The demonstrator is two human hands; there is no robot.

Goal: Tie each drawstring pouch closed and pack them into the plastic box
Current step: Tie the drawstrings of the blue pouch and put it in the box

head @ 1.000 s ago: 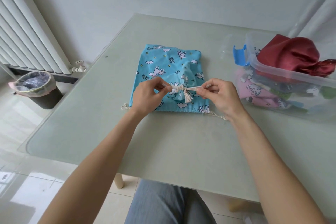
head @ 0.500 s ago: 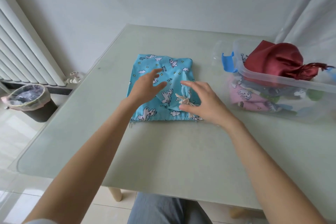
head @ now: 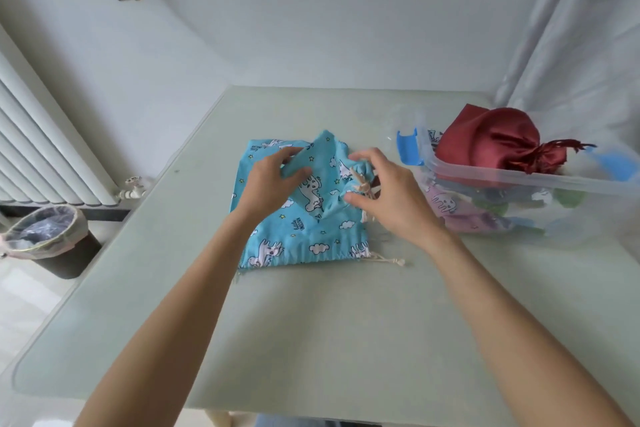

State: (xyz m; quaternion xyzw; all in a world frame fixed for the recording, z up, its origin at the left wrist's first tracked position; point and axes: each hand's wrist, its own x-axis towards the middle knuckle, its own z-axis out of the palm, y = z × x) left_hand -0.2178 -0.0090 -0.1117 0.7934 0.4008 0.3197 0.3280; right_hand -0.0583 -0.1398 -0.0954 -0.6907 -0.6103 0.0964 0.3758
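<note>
Both forearms reach forward over the table (head: 346,340). The left hand (head: 273,180) pinches a raised fold of the blue pouch (head: 304,229); the right hand (head: 388,194) grips its bunched, tied neck. The pouch lies mid-table, drawstring hem nearest, beside the box (head: 519,180).

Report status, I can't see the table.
Both hands, left hand and right hand, gripping blue pouch. Cord knotted. Plastic box open alongside, path clear.

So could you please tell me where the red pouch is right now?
In the head view, the red pouch sits at the right, on top of the other pouches in the plastic box, right of the blue pouch on the table.
</note>
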